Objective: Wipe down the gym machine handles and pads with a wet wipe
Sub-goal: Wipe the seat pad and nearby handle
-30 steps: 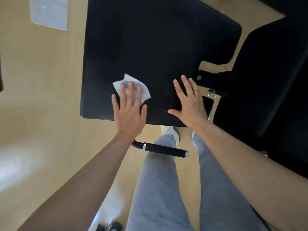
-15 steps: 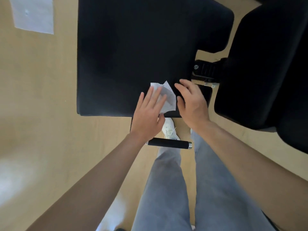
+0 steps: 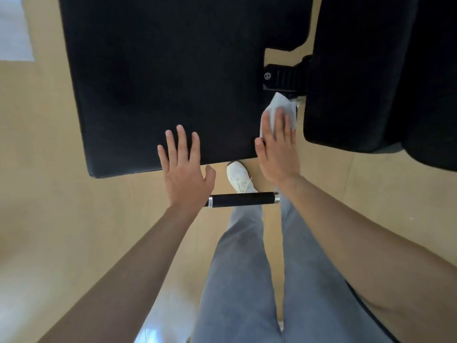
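Soft, even daylight is filling the scene. Glare is washing out the floor (image 3: pixel 37 219) at lower left. The black pad (image 3: pixel 160 70) is losing all detail. The right hand (image 3: pixel 277 154) is blurring at the fingers (image 3: pixel 280 120); frame edges are bending.

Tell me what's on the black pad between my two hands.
Nothing: in the head view, the flat black cushioned pad is bare between the left hand and the right hand, which presses the crumpled white wet wipe.

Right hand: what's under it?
The right hand presses a white wet wipe flat onto the near right corner of the black pad. The wipe's far part shows beyond the fingertips; the rest is hidden beneath the hand.
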### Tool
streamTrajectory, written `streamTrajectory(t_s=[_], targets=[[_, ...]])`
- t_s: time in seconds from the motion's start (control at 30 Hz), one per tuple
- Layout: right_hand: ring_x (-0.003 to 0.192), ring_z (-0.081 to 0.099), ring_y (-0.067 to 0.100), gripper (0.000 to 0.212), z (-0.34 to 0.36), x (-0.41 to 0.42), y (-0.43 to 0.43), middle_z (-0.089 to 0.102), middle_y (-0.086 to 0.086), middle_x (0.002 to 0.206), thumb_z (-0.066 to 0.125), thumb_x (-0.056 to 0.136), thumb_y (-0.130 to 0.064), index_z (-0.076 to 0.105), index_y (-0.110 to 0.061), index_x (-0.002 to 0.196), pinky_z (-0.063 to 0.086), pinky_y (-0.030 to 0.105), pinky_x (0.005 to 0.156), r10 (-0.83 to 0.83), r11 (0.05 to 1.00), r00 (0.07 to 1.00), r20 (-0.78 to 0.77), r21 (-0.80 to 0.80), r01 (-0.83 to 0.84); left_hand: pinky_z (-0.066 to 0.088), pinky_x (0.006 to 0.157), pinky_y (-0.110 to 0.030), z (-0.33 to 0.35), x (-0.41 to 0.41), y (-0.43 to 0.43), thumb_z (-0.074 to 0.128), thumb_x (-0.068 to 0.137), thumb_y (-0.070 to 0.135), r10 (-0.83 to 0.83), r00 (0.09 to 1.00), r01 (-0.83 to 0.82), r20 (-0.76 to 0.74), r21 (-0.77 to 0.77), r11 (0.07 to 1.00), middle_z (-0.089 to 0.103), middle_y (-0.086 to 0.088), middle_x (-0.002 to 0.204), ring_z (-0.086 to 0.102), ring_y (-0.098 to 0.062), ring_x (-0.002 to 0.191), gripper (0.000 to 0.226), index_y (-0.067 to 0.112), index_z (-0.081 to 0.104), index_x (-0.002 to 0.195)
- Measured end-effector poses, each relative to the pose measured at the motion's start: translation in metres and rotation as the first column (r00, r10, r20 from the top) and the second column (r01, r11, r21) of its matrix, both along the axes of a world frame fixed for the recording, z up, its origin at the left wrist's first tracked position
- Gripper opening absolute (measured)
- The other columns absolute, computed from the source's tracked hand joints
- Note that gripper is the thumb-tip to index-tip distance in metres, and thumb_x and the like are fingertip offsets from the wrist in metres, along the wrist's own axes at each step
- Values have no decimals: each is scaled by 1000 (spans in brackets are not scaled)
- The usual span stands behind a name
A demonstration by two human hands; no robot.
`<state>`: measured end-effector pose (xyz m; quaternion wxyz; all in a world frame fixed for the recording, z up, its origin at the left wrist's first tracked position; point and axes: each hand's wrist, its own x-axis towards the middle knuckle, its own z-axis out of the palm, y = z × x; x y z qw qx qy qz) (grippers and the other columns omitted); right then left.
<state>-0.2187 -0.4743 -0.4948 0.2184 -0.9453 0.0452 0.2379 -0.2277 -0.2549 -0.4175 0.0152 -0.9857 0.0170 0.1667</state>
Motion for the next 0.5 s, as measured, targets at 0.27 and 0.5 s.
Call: streamTrajectory(t_s=[0.27, 0.5], targets=[[156, -17, 33, 75, 8, -36, 29, -16, 16, 170, 11, 105, -55, -10, -12, 162, -2, 50, 128, -59, 993, 994, -88, 94, 67, 5, 126, -59, -3, -2, -1, 50, 88, 38, -2, 1000, 2, -2, 5, 1000, 9, -17, 171, 2, -40, 158, 81, 11, 27, 161], [156, -17, 35, 75, 16, -41, 60, -14, 14, 170, 18, 107, -55, -6, -12, 163, -6, 51, 127, 270, 949, 961, 69, 151, -277, 4, 127, -57, -5, -4, 3, 48, 88, 41, -24, 1000, 25, 15, -18, 1000, 8, -17, 171, 2, -39, 158, 82, 12, 25, 161]])
